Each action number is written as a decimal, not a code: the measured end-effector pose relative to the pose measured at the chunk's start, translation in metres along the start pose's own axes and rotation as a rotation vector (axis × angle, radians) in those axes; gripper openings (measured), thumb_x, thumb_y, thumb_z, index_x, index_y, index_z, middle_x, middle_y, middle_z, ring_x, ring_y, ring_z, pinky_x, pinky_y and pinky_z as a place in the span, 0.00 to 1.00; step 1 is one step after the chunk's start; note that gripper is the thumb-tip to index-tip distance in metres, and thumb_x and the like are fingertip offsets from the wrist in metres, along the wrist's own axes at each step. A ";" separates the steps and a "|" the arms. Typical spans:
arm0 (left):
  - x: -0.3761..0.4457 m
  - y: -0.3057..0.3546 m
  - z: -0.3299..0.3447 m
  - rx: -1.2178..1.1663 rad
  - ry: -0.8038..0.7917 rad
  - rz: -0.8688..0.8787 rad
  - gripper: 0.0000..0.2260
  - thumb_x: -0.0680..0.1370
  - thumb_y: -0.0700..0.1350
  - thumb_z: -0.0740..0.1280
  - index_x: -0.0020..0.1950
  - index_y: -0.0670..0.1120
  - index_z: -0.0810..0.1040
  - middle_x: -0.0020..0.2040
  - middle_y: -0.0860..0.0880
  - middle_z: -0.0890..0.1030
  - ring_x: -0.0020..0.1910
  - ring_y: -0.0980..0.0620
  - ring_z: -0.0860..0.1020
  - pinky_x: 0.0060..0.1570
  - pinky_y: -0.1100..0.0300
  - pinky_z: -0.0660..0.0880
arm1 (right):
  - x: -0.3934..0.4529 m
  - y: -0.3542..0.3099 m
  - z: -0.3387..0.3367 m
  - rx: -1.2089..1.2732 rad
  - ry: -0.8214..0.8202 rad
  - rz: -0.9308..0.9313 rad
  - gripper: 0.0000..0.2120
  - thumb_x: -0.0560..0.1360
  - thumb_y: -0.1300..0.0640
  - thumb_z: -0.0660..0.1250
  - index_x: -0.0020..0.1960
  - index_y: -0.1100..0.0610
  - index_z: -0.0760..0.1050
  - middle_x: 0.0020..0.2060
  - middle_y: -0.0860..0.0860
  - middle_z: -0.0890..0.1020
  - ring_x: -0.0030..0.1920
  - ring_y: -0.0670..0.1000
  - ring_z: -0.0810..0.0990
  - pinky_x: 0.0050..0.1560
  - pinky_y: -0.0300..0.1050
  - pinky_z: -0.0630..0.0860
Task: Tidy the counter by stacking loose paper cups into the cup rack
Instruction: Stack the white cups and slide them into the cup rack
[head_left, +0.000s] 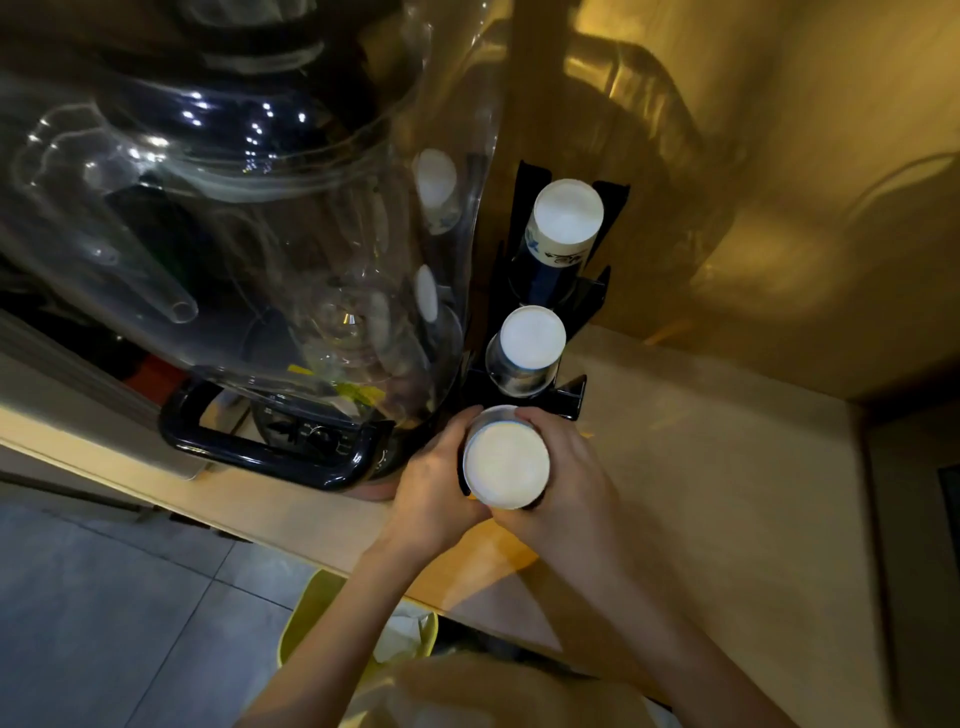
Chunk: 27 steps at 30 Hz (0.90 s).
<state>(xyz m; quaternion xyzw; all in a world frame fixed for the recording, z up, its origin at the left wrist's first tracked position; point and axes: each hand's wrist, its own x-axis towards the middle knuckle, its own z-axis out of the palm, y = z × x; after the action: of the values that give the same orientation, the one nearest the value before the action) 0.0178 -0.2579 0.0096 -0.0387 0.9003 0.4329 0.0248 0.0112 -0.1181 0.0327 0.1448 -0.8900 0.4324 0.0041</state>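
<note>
A black cup rack (571, 397) stands on the counter against the wall, beside a large clear machine. Its far slot holds a stack of upside-down paper cups (563, 223) with a white base and blue print. The middle slot holds a second upturned stack (530, 340). At the nearest slot, a third upside-down cup stack (506, 462) shows its white base. My left hand (434, 478) wraps its left side and my right hand (561, 473) wraps its right side. The lower part of this stack is hidden by my hands.
A big transparent dome with a black base and handle (260, 441) fills the left of the counter, touching the rack's side. The beige counter (701, 467) runs right to a wall corner. Below the counter edge stand a yellow bin (311, 613) and grey floor tiles.
</note>
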 end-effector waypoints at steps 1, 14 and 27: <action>0.001 -0.003 0.001 0.016 -0.012 0.022 0.35 0.61 0.45 0.72 0.68 0.45 0.67 0.63 0.46 0.77 0.61 0.46 0.76 0.51 0.74 0.65 | 0.001 0.002 0.002 0.008 -0.004 0.028 0.33 0.59 0.55 0.74 0.61 0.43 0.67 0.56 0.40 0.75 0.59 0.46 0.73 0.49 0.36 0.72; -0.003 0.001 -0.002 0.041 -0.032 0.069 0.33 0.64 0.48 0.77 0.67 0.51 0.68 0.58 0.50 0.76 0.55 0.53 0.75 0.50 0.68 0.71 | 0.017 0.020 0.005 0.311 -0.306 0.345 0.20 0.74 0.48 0.62 0.65 0.47 0.65 0.57 0.48 0.75 0.57 0.50 0.75 0.48 0.39 0.72; 0.020 0.032 -0.006 0.482 -0.131 -0.108 0.26 0.67 0.45 0.73 0.62 0.44 0.68 0.52 0.42 0.81 0.52 0.41 0.79 0.43 0.50 0.76 | 0.036 0.026 0.011 0.391 -0.126 0.610 0.09 0.72 0.55 0.69 0.40 0.59 0.73 0.33 0.49 0.74 0.35 0.44 0.74 0.30 0.32 0.66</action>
<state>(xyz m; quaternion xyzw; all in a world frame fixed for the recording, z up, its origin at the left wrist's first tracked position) -0.0051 -0.2441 0.0366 -0.0514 0.9706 0.2055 0.1146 -0.0284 -0.1204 0.0105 -0.1028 -0.7913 0.5658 -0.2078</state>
